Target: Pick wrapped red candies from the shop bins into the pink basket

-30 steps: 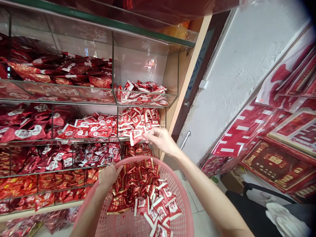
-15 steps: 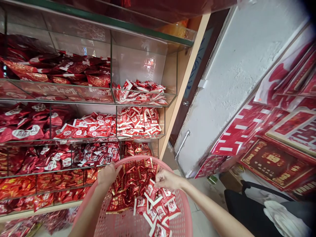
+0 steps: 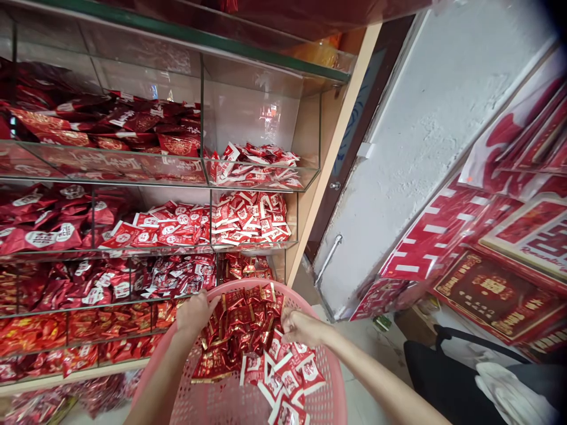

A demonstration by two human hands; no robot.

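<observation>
A pink plastic basket stands low in front of me, with red-and-gold wrapped candies at its back and red-and-white candy packets at its right. My left hand grips the basket's far left rim, its thumb pointing inward. Over the right side of the basket, my right hand is closed, fingertips pinching the upper edge of one red-and-white packet. The curled fingers partly cover that packet.
Glass-fronted shelves with red packets in compartments rise just beyond the basket. A wooden side panel ends them at right, beside a white wall. Red decorations hang at far right, above a black chair with a white cloth glove.
My right hand has shifted slightly right, and the packet at its fingertips has tilted and moved with it. My left hand stays on the rim.
</observation>
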